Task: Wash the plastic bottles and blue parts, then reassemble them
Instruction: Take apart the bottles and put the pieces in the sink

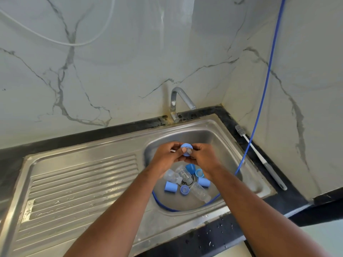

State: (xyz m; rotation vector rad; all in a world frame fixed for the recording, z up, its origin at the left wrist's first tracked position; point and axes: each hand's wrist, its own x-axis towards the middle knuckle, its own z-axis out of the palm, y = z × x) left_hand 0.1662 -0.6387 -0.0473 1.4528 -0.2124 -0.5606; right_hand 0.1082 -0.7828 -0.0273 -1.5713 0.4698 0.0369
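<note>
A blue ring (185,147) is being pinched by the left grip (167,154) and the right grip (202,156) together, fingers curled round it, above the sink (213,138). Clear bottles (200,191) and blue caps (170,186) are being kept in its basin, by the drain.

Kitchen: steel sink (219,130); tap (178,101)

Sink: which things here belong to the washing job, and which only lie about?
Job: blue part held by left hand and right hand; clear bottles, blue caps in the sink basin; probably the bottle brush.
Lying about: white cord on wall; blue hose, use unclear.
</note>
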